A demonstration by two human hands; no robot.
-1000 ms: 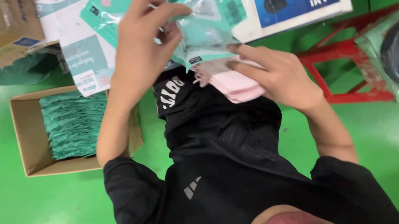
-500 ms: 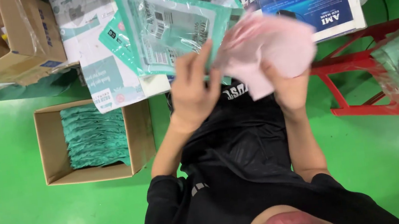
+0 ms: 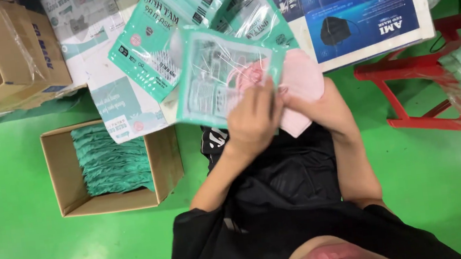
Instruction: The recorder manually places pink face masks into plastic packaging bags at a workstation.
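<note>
Both hands (image 3: 253,122) clamped: pink mask (image 3: 304,77) w/ green pouch (image 3: 218,76).

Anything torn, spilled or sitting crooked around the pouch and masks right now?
Nothing stands out. The left hand holds the teal-edged clear pouch, the right hand holds the pink masks at its opening, and the teal pouches in the cardboard box lie stacked evenly.

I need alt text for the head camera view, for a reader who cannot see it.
Two bare hands, left hand and right hand, slide a pink face mask into a clear green-edged pouch. An open cardboard box of green pouches sits on the green floor, near a red stool.
</note>
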